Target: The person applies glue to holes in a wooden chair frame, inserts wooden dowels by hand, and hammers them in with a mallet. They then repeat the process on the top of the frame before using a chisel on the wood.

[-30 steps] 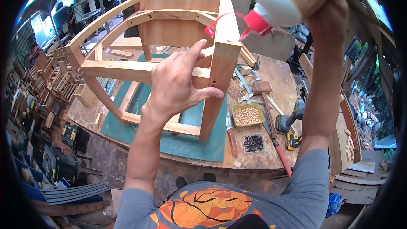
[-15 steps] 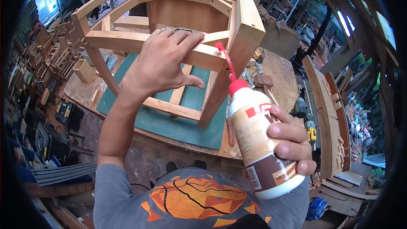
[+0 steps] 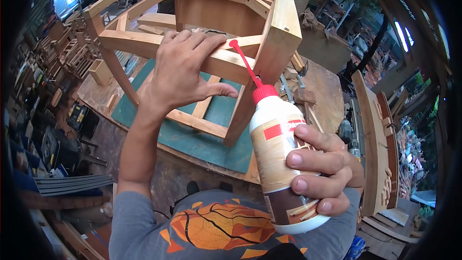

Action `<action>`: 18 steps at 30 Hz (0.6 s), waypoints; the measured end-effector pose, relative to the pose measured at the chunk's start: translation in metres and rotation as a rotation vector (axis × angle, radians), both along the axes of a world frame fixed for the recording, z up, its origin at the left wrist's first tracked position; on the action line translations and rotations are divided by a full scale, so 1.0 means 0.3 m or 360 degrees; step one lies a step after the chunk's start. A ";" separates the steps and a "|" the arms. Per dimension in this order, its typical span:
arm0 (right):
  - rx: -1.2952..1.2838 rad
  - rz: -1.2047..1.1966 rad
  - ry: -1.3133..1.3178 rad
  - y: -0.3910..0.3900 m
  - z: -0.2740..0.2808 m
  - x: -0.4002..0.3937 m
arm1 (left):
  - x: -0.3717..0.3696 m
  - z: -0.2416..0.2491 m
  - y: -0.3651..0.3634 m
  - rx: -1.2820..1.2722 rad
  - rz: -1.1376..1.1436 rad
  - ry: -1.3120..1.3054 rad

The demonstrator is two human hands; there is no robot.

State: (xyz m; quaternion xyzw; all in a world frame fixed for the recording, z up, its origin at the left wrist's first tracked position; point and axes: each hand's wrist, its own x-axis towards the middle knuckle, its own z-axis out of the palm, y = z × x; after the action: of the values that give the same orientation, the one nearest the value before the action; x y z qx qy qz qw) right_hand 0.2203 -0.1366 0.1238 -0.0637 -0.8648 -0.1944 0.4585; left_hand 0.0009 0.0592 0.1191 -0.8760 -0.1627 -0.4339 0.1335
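Observation:
My right hand (image 3: 322,171) grips a white wood glue bottle (image 3: 281,161) with a tan and brown label, tilted with its red cap (image 3: 264,93) toward the chair. From the cap a thin red strip with a round end (image 3: 234,43) reaches up in front of the rail. My left hand (image 3: 185,70) is hooked over the front rail (image 3: 130,38) of a bare wooden chair frame (image 3: 281,24), fingers on top and thumb below it. The bottle's top overlaps the joint of rail and thick leg. The frame stands on a green board (image 3: 187,144).
Under the board is a wooden workbench (image 3: 323,84) with wood offcuts (image 3: 304,96) on its right side. A drill (image 3: 345,130) lies beyond that, near a long plank (image 3: 368,144). Stacked wooden frames (image 3: 72,50) and a black tool case (image 3: 57,149) are at the left.
The glue bottle has shifted slightly left, and the red strip now slants up to the left over the rail. My left hand stays on the rail.

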 end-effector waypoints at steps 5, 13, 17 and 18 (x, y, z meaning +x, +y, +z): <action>0.0072 0.0063 -0.0087 0.029 0.025 -0.001 | 0.002 0.007 -0.004 -0.0015 0.0015 0.0019; -0.0042 0.0040 -0.0898 -0.024 0.104 0.006 | -0.003 -0.007 0.011 -0.0014 -0.0027 -0.0031; -0.0011 -0.0080 -0.0812 -0.086 0.061 -0.005 | -0.002 -0.013 0.003 -0.0017 0.0014 -0.0017; -0.0004 -0.0030 -0.0845 -0.074 0.058 -0.008 | 0.002 -0.011 0.003 -0.0004 0.0047 -0.0004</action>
State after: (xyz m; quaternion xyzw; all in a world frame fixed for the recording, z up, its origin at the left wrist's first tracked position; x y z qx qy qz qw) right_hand 0.2178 -0.1588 0.1410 -0.0192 -0.9544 -0.2076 0.2138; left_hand 0.0015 0.0602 0.1159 -0.8732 -0.1764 -0.4327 0.1387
